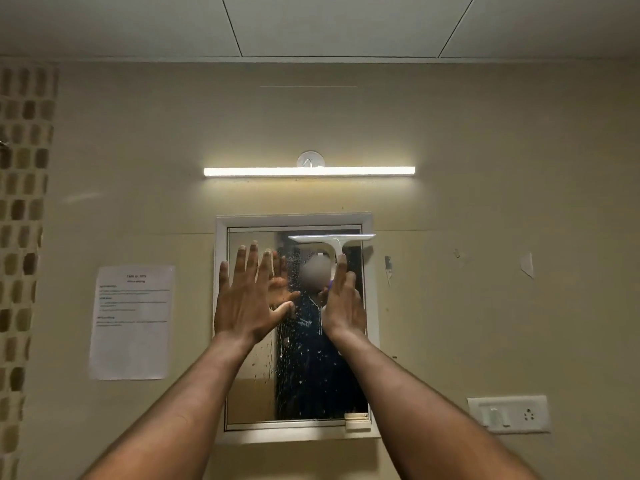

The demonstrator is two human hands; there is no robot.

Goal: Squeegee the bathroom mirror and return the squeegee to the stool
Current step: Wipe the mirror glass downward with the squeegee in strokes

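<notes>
Right hand [343,306] is wrapped round the stem of the white plastic T-shaped squeegee [330,242] at the top of the wet white-framed mirror [294,375] mid-frame, left hand [247,299] spread flat; looks light, stiff, probably slippery, so grip low on the handle.

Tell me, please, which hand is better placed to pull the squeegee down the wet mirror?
The right hand: it already grips the squeegee, blade at the mirror's top right. The left hand is open and empty.

The squeegee [330,242] and mirror frame [221,306] at centre are white; the wall [485,168] is beige; brown-and-tan mosaic tiles [24,202] check the left edge.
</notes>
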